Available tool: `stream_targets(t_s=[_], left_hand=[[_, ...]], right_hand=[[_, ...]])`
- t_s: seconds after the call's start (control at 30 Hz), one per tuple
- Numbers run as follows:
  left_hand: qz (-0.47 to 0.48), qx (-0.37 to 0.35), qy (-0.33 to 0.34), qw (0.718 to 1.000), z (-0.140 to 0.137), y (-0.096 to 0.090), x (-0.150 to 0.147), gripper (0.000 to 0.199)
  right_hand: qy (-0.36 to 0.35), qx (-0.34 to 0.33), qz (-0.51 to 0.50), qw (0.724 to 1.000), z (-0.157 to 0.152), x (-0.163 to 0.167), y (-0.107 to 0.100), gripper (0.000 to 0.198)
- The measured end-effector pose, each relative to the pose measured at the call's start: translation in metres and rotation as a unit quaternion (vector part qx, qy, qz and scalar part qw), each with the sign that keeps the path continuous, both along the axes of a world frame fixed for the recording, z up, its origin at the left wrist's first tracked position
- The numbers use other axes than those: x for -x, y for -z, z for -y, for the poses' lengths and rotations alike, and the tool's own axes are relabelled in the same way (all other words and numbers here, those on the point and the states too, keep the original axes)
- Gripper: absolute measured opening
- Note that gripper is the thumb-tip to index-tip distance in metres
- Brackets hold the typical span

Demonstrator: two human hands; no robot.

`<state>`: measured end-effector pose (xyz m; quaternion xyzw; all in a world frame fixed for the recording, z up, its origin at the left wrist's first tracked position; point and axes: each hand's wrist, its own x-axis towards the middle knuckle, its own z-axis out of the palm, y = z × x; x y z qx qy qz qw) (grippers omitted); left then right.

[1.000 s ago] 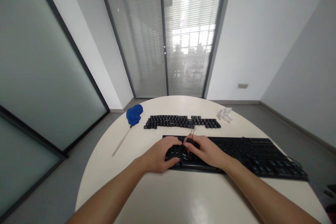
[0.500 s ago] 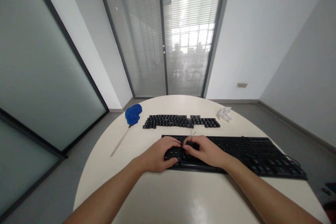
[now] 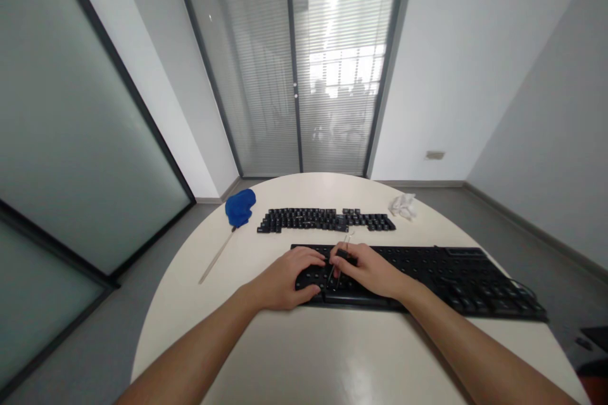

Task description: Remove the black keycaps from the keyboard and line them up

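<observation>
A black keyboard (image 3: 403, 262) lies across the round table, with many keys stripped from its left and middle part. My left hand (image 3: 292, 275) grips its left end, thumb at the front side and fingers over the top. In a pinch, my right hand (image 3: 368, 269) holds a keycap puller (image 3: 334, 278) with thin metal wires. The wires point down onto the keyboard between both hands, and their other ends stick up behind my fingers. Whether they touch a key cannot be made out. Loose black keycaps (image 3: 304, 218) stand in rows behind the keyboard.
A brush-like stick with a blue cloth head (image 3: 240, 207) lies at the left of the table (image 3: 266, 354). Crumpled white tissue (image 3: 403, 206) sits at the back right. The keyboard's cable (image 3: 522, 288) curls by its right end. Beyond stands a glass partition with blinds.
The keycap puller has tilted in my right fingers, and its lower wires now show against the keyboard. My left hand has stayed in place. The view has shifted slightly.
</observation>
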<state>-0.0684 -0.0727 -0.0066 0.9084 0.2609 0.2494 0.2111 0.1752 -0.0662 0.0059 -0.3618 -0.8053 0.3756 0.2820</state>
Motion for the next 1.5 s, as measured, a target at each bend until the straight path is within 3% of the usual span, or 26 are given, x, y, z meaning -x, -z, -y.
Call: stream_targets(t_s=[0.5, 0.83, 1.07, 1.3, 1.5], left_hand=[[0.024, 0.007, -0.006, 1.0, 0.001, -0.001, -0.001, 0.045], [0.104, 0.1, -0.109, 0.984, -0.005, 0.011, -0.007, 0.026], [0.119, 0.127, -0.117, 0.978, -0.005, 0.01, -0.011, 0.019], [0.121, 0.112, -0.106, 0.981, -0.005, 0.011, -0.011, 0.019], [0.077, 0.027, -0.083, 0.993, -0.001, 0.004, -0.01, 0.019]], right_hand=[[0.033, -0.01, -0.039, 0.999, -0.002, 0.0, -0.003, 0.039], [0.018, -0.027, -0.054, 0.998, -0.005, -0.001, 0.004, 0.04], [0.017, -0.015, -0.035, 0.999, -0.005, -0.001, 0.003, 0.039], [0.014, -0.005, -0.037, 0.999, -0.006, 0.0, 0.002, 0.037], [0.005, 0.013, -0.043, 0.999, -0.006, 0.0, 0.004, 0.037]])
